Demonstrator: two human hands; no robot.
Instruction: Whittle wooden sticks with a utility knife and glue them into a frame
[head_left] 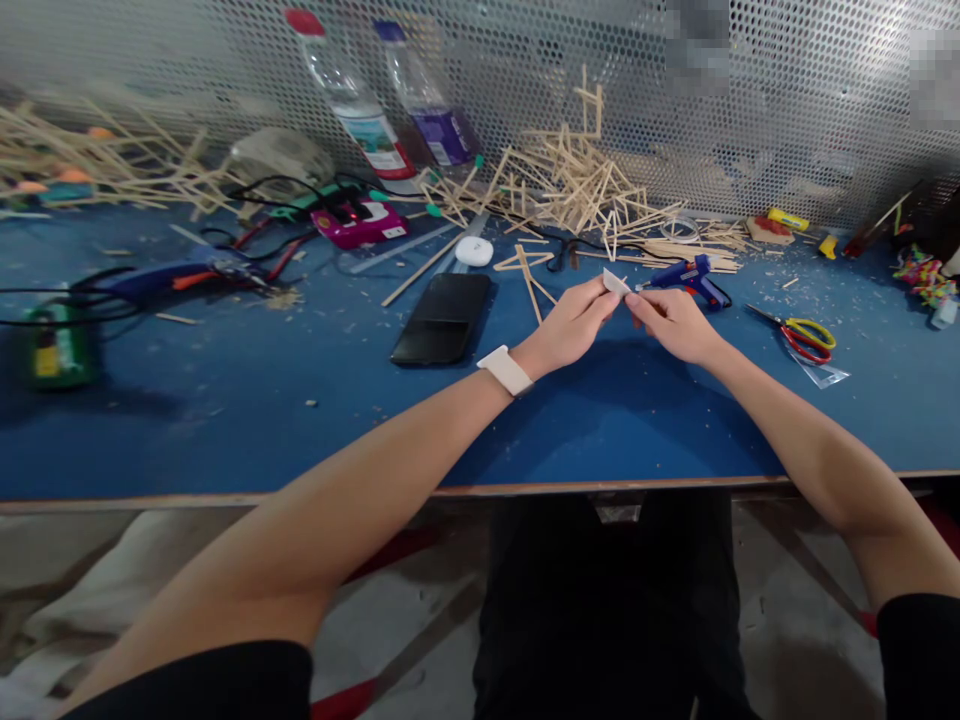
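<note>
My left hand (574, 325) is closed in a pinch around a small whitish flat piece (615, 284), which sticks up past the fingertips. Right beside it, my right hand (677, 322) has its thumb and fingers pressed together at the piece's lower right edge. Whether a second small thing is between the right fingertips I cannot make out. Both hands are just above the blue table. A blue glue gun (684, 275) lies behind my right hand, and joined wooden sticks (527, 272) lie behind my left.
A black phone (441, 318) and a white case (474, 251) lie left of my hands. Scissors (806, 335) are on the right. Piled thin sticks (577, 180) and two bottles (367, 130) stand along the perforated metal panel. Pliers and cables (217, 265) lie far left.
</note>
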